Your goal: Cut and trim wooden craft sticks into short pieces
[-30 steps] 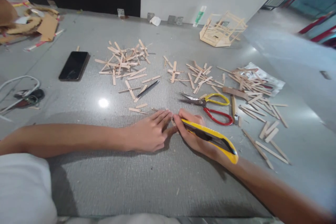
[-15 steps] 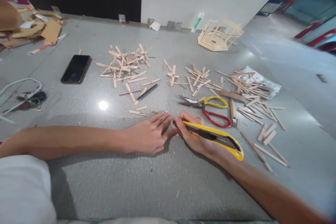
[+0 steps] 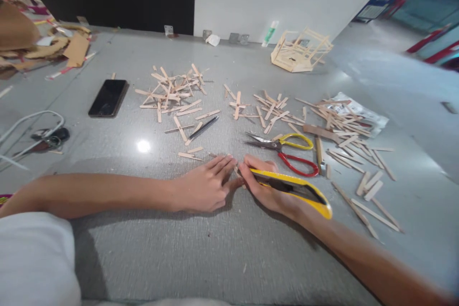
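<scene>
My right hand (image 3: 263,186) is wrapped round a yellow and black utility knife (image 3: 292,186), its tip pointing left toward a small wooden stick piece (image 3: 235,170) on the grey table (image 3: 201,253). My left hand (image 3: 204,184) lies flat on the table with fingers stretched out, pressing down on that stick piece right beside the knife tip. Most of the stick is hidden under the fingers.
Scissors with a yellow and a red handle (image 3: 287,150) lie just beyond my right hand. Piles of wooden sticks (image 3: 172,91) (image 3: 344,124) spread across the table. A black pen (image 3: 202,127), a phone (image 3: 108,98), a stick frame model (image 3: 300,50) and cardboard scraps (image 3: 53,48) lie farther off.
Both hands stay in place around the stick piece; the knife's rear end has shifted slightly. The view has drifted a little.
</scene>
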`<state>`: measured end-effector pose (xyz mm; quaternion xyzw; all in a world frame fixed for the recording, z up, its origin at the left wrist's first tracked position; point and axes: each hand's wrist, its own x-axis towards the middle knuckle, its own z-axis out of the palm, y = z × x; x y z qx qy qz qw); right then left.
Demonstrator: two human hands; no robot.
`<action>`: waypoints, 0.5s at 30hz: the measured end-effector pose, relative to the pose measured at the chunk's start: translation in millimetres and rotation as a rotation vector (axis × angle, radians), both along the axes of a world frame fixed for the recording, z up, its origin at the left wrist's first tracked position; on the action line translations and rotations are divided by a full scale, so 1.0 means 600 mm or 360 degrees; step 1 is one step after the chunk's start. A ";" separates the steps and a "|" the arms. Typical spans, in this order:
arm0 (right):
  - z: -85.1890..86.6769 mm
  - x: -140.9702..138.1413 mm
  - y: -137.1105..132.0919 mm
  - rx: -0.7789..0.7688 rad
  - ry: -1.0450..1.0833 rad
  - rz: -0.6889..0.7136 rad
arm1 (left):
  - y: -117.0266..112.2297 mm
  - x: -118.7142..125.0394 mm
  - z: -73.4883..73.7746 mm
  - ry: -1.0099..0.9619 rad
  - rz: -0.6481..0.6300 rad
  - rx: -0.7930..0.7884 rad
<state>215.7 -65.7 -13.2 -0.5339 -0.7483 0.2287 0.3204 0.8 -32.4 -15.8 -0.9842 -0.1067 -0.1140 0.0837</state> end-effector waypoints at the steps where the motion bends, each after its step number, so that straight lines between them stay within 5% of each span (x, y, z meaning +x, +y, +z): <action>1: -0.001 0.002 0.000 0.0013 0.0002 0.0008 | 0.000 0.000 0.000 0.0007 0.0002 -0.0007; 15: -0.001 0.002 0.000 -0.0067 0.0009 -0.0104 | 0.001 0.000 -0.003 -0.0032 -0.0056 0.0063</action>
